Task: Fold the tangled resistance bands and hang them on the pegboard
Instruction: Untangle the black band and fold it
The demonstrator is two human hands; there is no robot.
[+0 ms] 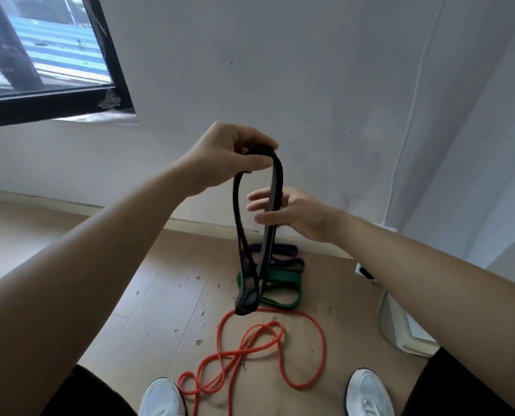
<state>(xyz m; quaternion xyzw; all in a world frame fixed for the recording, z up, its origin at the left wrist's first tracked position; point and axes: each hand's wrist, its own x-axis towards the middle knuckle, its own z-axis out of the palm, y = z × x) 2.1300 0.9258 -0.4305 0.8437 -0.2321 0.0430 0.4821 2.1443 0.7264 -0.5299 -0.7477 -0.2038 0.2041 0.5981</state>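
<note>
A long black rubber band loop hangs down the centre of the frame and bars sideways passage there. Beneath it a folded purple flat band, a folded green flat band and a tangled thin orange band clutter the pale wooden floor. The boards at lower left lie open.

Bands before my feet

My left hand holds the hanging band up; my right hand sits behind its right strand. Below, two folded bands lie on the floor, the tangled band nearer, between my shoes
</note>
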